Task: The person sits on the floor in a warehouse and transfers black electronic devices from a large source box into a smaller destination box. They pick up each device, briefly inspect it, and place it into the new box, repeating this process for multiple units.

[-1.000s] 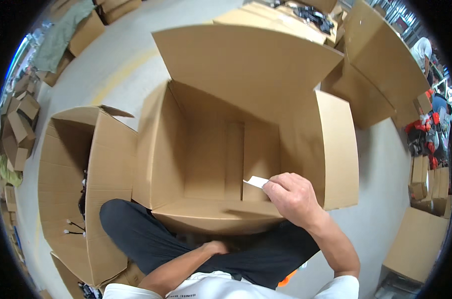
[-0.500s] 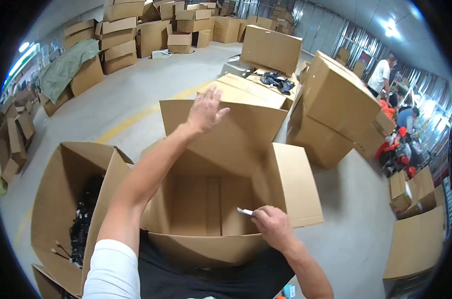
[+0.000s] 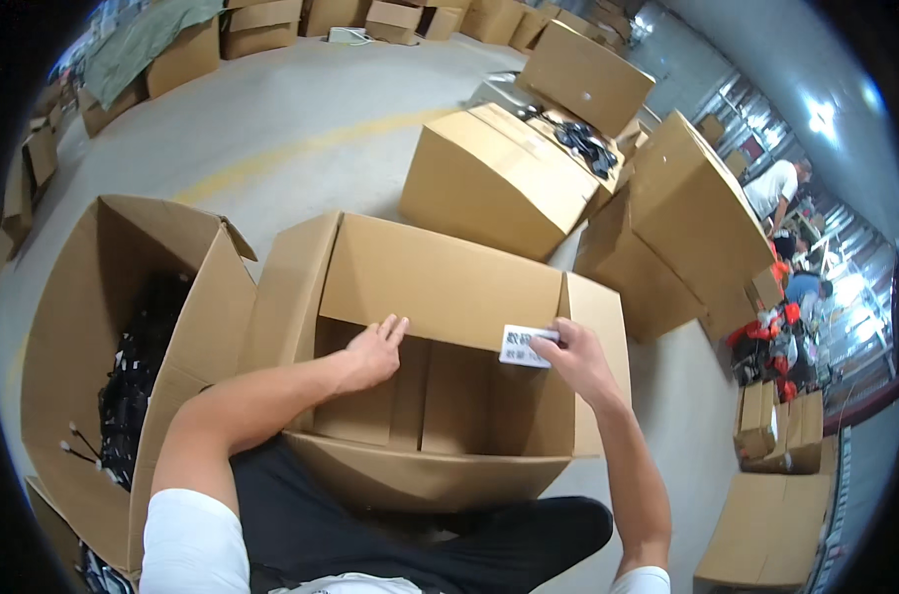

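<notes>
Right hand point(image 3: 574, 358): pinches white card point(image 3: 522, 346) by one end, at inward-folded flap point(image 3: 440, 282) of open carton point(image 3: 425, 480). Left hand point(image 3: 370, 356): at flap's free edge, grip undiscernible; steadying flap flat advisable.

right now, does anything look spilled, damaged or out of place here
Nothing clearly stands out. On the open carton, the far flap slants inward by the left hand while the right flap splays outward: uneven, but seemingly undamaged.
</notes>
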`<action>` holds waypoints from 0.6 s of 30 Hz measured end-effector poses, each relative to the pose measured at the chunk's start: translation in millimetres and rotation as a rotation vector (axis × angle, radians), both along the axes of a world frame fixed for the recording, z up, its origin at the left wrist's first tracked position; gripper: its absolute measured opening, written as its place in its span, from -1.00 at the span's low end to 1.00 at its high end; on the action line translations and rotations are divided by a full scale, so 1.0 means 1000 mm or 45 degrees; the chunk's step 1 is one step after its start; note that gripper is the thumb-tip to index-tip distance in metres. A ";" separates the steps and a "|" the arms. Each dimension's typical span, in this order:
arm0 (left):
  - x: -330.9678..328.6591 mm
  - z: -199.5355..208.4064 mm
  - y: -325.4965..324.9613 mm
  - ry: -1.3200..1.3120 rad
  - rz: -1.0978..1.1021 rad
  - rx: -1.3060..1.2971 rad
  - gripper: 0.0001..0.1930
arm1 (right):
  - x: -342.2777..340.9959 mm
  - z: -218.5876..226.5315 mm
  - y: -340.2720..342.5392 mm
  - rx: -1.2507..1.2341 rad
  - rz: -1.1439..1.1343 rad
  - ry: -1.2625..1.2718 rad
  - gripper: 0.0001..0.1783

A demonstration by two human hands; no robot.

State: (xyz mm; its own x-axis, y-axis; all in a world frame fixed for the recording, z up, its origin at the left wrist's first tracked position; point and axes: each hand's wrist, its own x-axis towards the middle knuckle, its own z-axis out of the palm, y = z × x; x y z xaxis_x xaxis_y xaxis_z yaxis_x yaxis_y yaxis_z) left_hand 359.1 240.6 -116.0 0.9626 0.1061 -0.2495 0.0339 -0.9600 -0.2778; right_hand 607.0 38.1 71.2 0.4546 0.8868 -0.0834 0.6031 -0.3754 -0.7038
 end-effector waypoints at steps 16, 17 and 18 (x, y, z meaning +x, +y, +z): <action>-0.005 0.001 0.007 -0.111 -0.020 -0.112 -0.50 | 0.022 -0.168 0.204 0.056 -0.315 -0.074 -0.56; -0.003 0.003 0.008 -0.110 -0.025 -0.113 -0.50 | 0.025 -0.167 0.205 -0.043 -0.331 -0.077 -0.47; -0.001 0.005 0.007 -0.110 -0.031 -0.114 -0.50 | 0.030 -0.165 0.206 -0.143 -0.349 -0.081 -0.38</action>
